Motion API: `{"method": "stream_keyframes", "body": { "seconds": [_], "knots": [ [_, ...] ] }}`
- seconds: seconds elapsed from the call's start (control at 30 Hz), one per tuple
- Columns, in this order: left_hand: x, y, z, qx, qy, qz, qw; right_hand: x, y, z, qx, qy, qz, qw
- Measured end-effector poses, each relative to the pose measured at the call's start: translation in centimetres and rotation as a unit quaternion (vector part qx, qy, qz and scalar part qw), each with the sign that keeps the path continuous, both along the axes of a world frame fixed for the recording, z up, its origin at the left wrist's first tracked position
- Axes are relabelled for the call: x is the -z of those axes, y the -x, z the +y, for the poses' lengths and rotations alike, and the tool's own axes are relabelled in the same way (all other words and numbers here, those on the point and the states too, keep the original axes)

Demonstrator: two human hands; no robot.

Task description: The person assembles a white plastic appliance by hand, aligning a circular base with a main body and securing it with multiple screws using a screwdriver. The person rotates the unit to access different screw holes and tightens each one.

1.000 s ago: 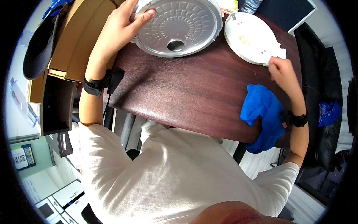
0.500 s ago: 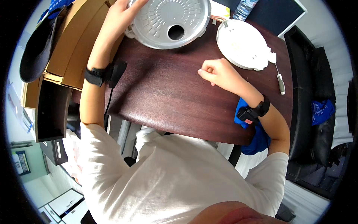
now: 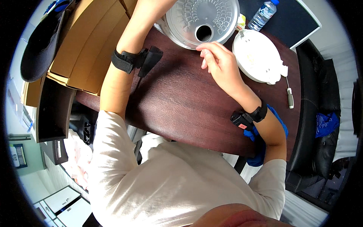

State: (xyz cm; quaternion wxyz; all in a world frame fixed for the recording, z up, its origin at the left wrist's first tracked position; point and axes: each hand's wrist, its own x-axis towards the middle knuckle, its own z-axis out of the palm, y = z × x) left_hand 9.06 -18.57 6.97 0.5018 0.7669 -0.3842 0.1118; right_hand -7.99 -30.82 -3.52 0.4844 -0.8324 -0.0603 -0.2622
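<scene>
While the left hand (image 3: 154,8) is being cut off by the upper edge between eleven and twelve o'clock, its fingers are lying out of sight, so I cannot tell whether they are grasping anything. The silver round plate (image 3: 206,19), with its dark round hole facing up, is lying just past twelve o'clock, close beside that hand. At one o'clock the right hand (image 3: 221,64) is hovering at the plate's near rim, its index finger pointing forward and the others curling; I cannot tell whether the fingertips are touching the rim or pinching something small. A white round lid (image 3: 252,56) is lying at two o'clock, a screwdriver (image 3: 290,99) is lying at three, a bottle (image 3: 263,16) is standing past one, and a blue cloth (image 3: 258,157) is hanging over the table's (image 3: 181,109) edge at four.
</scene>
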Motion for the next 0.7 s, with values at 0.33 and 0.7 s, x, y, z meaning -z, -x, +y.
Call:
{"method": "stream_keyframes", "body": {
  "seconds": [0.33, 0.7],
  "knots": [
    [0.1, -0.5, -0.6, 0.000, 0.020, 0.007, 1.000, -1.6, -1.7, -0.3, 0.019, 0.043, -0.006, 0.999],
    [0.3, 0.0, -1.0, 0.016, 0.035, -0.010, 0.999, -1.3, -2.2, -0.3, 0.037, 0.065, 0.007, 0.997]
  ]
}}
